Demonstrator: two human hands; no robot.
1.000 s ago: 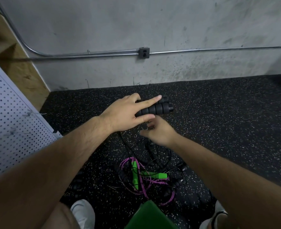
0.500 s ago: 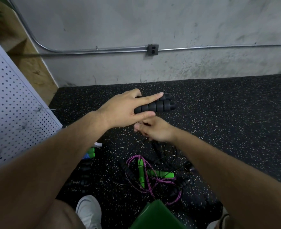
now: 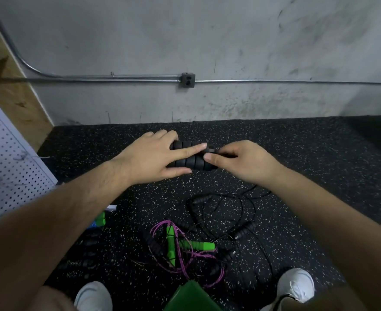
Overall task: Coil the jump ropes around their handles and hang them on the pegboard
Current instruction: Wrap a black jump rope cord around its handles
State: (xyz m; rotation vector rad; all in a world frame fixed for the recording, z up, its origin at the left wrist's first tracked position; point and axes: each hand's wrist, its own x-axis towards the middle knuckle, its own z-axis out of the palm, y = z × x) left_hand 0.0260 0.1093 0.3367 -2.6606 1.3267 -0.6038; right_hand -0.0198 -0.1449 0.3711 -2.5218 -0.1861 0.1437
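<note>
The fingers (image 3: 191, 148) of the left hand (image 3: 149, 158) are spread around a pair of ribbed black handles (image 3: 191, 162). The forefinger lies straight along the top, the thumb runs underneath and the rest curl behind. The fingers (image 3: 214, 157) of the right hand (image 3: 248, 162) are pressed together, thumb against forefinger, pinching the right end of the black handles.

The black handles are held level above the speckled floor (image 3: 297, 153). Below them lies a tangle of black ropes (image 3: 241, 232), with two green handles (image 3: 196, 245) and a purple rope (image 3: 180, 263) mixed in. The pegboard (image 3: 7, 164) leans well to their left. Between it and the tangle sits a white and blue packet (image 3: 111, 207), its print too small to read. Beyond the black handles, an outlet box (image 3: 187, 80) sits on the wall. Two white shoes (image 3: 296, 283) show nearest the camera.
</note>
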